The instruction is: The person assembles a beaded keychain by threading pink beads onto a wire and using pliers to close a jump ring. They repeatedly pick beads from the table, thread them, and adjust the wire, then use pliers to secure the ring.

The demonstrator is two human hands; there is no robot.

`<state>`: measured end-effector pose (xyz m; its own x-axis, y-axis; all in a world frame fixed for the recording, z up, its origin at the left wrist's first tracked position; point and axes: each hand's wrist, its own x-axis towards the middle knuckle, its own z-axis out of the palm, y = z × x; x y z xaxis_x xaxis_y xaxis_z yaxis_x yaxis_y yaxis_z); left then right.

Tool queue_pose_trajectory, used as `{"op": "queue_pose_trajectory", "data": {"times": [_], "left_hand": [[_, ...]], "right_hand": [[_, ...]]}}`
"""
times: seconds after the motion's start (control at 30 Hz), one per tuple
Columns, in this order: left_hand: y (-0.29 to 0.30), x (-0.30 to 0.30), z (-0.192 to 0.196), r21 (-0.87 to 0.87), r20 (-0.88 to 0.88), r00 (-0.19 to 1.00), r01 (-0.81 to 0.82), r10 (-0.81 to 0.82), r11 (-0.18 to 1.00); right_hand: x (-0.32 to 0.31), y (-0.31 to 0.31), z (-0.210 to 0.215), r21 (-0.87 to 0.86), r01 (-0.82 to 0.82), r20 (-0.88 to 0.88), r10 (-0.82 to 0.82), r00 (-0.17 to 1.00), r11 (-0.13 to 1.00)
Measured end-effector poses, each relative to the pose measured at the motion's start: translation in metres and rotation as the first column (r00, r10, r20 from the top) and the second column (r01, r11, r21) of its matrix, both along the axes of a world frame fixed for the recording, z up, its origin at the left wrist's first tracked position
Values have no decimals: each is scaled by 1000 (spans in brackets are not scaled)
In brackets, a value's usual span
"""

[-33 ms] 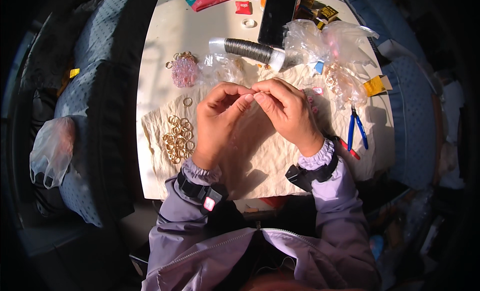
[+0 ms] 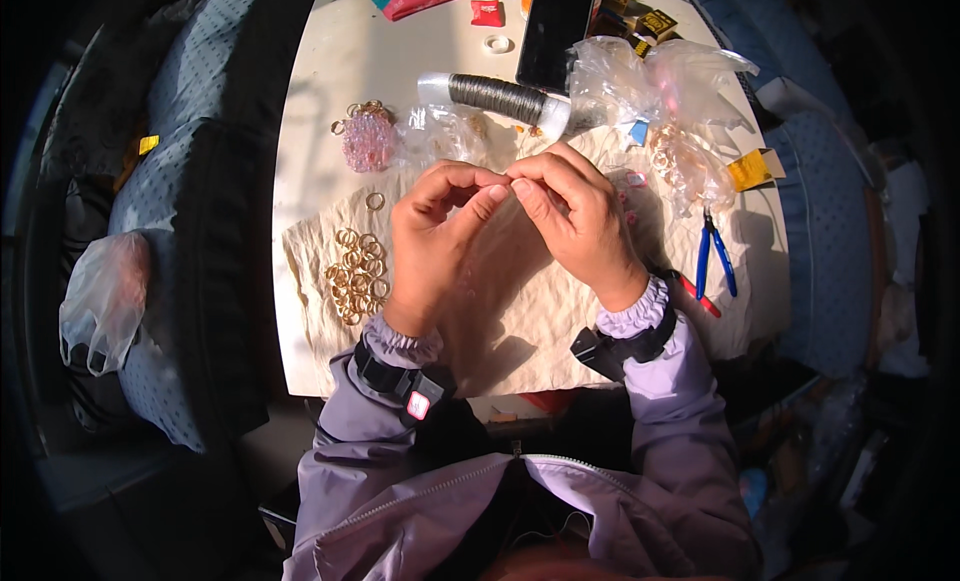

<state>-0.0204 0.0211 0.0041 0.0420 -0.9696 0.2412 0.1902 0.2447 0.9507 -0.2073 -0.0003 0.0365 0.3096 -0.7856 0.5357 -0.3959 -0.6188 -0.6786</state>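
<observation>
Above the cloth (image 2: pixel 500 366), my left hand (image 2: pixel 440 231) and my right hand (image 2: pixel 580 221) meet at the fingertips. Each hand pinches with thumb and forefinger, and whatever sits between them is too small to make out. To the left of my left hand lie a heap of gold-coloured rings (image 2: pixel 355 281) and one separate ring (image 2: pixel 374 201). Beyond it is a cluster of pink clear beads (image 2: pixel 368 144), with several rings at its upper edge. Small pink pieces (image 2: pixel 630 196) lie beside my right hand, partly hidden by it.
A spool of dark wire (image 2: pixel 497 98) lies behind my hands, near a black phone (image 2: pixel 553 36). Blue-handled pliers (image 2: pixel 712 256) and a red handle (image 2: pixel 700 296) lie at right. Clear plastic bags (image 2: pixel 612 81), a white roll (image 2: pixel 496 44) and a yellow box (image 2: pixel 752 171) stand farther back.
The thumb and fingers of my right hand have shifted very slightly. My left hand stays almost where it was, and the things on the table have not moved.
</observation>
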Motion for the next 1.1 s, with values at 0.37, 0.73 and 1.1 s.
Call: {"op": "queue_pose_trajectory", "data": {"times": [0.37, 0.73, 1.1], "left_hand": [[-2, 5, 2, -14, 149, 988, -32, 34, 999], [6, 53, 24, 140, 495, 867, -17, -56, 990], [-13, 81, -15, 149, 149, 980, -152, 130, 977]], "right_hand": [[4, -3, -12, 174, -28, 205, -8, 979, 984], [-5, 5, -16, 116, 24, -283, 10, 959, 993], [-7, 0, -22, 52, -61, -221, 71, 973, 997]]}}
